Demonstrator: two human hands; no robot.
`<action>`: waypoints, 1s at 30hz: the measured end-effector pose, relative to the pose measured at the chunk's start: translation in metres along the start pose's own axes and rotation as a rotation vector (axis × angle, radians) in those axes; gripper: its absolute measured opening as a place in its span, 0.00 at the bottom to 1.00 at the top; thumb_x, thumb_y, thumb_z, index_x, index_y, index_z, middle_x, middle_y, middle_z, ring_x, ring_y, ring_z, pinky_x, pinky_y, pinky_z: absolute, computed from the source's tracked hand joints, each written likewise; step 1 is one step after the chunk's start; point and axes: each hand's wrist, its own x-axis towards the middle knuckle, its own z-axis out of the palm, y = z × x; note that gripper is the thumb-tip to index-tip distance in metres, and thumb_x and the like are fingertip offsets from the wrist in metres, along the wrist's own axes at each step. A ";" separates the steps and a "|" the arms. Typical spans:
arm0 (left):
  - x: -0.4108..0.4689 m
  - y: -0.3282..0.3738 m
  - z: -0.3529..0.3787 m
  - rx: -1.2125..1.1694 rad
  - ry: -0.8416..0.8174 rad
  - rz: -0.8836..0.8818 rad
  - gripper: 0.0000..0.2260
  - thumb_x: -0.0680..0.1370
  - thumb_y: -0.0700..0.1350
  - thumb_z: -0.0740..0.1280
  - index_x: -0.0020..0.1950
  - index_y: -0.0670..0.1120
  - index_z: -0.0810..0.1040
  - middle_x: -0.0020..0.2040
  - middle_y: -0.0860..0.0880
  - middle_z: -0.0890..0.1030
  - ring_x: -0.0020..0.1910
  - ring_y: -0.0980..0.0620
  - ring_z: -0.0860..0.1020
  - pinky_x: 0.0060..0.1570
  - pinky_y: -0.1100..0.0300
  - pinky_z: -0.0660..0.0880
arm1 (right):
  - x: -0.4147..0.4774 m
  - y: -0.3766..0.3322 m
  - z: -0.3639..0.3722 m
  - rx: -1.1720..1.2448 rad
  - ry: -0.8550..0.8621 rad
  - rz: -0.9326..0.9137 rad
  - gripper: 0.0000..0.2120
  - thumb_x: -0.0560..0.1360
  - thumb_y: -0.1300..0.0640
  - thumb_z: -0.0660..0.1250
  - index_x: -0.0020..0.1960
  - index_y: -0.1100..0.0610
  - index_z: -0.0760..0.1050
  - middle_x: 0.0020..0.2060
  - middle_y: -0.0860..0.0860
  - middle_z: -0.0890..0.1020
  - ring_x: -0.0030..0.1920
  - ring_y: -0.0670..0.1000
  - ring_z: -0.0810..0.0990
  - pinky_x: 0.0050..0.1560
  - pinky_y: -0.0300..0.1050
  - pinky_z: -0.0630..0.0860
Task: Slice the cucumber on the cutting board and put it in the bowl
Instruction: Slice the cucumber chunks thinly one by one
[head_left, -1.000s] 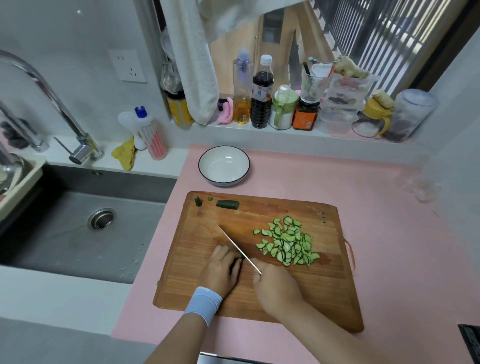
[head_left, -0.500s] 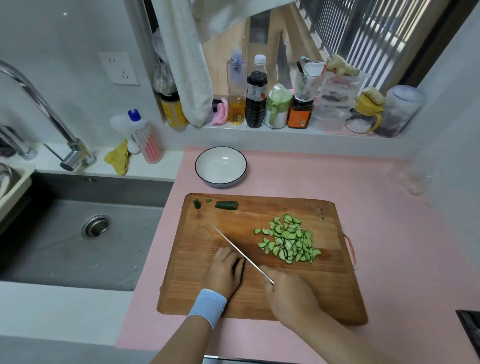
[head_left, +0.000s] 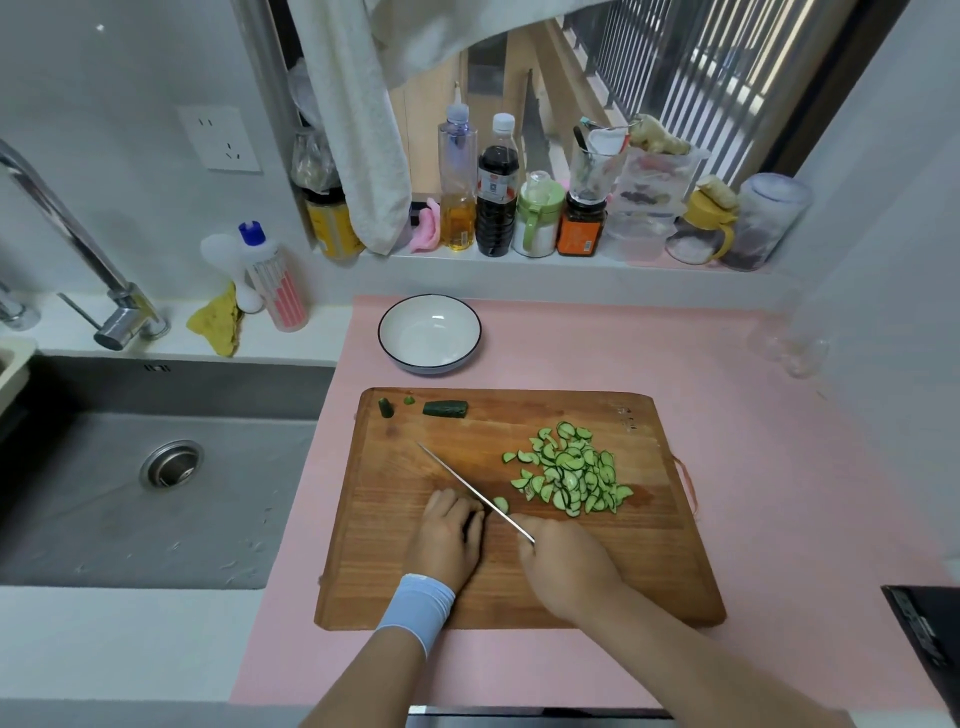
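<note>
Cucumber slices (head_left: 571, 475) heap centre-right on the cutting board (head_left: 395, 582); the stub (head_left: 475, 519) sits lower centre under the curled fingers (head_left: 460, 508) of the left hand (head_left: 448, 538), the right hand (head_left: 563, 560) gripping the knife (head_left: 457, 479). Firm yet slippery, it likely needs pinning just behind the blade.

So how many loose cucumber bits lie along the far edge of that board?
3: a dark stub nearest the far left corner, a tiny scrap beside it, and a longer chunk to their right. More may be hidden under the left hand.
</note>
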 end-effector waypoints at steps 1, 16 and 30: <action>0.000 0.000 0.000 0.000 0.006 -0.005 0.05 0.72 0.35 0.73 0.42 0.43 0.79 0.40 0.49 0.75 0.43 0.52 0.71 0.48 0.68 0.67 | -0.002 -0.001 0.000 -0.015 0.010 -0.004 0.18 0.81 0.53 0.55 0.65 0.40 0.76 0.39 0.47 0.80 0.40 0.52 0.77 0.40 0.43 0.71; 0.001 -0.003 0.003 -0.008 0.028 -0.016 0.04 0.72 0.38 0.74 0.41 0.43 0.80 0.40 0.50 0.77 0.43 0.52 0.73 0.47 0.64 0.71 | -0.008 0.004 0.002 -0.005 0.013 -0.025 0.20 0.81 0.54 0.55 0.68 0.38 0.74 0.35 0.46 0.78 0.35 0.50 0.74 0.38 0.43 0.70; -0.002 -0.003 0.001 -0.019 0.037 0.004 0.06 0.71 0.36 0.74 0.40 0.44 0.79 0.39 0.50 0.76 0.42 0.52 0.72 0.47 0.64 0.71 | -0.005 0.000 0.005 -0.066 0.042 -0.034 0.19 0.82 0.51 0.54 0.69 0.38 0.74 0.45 0.50 0.85 0.41 0.53 0.79 0.43 0.45 0.73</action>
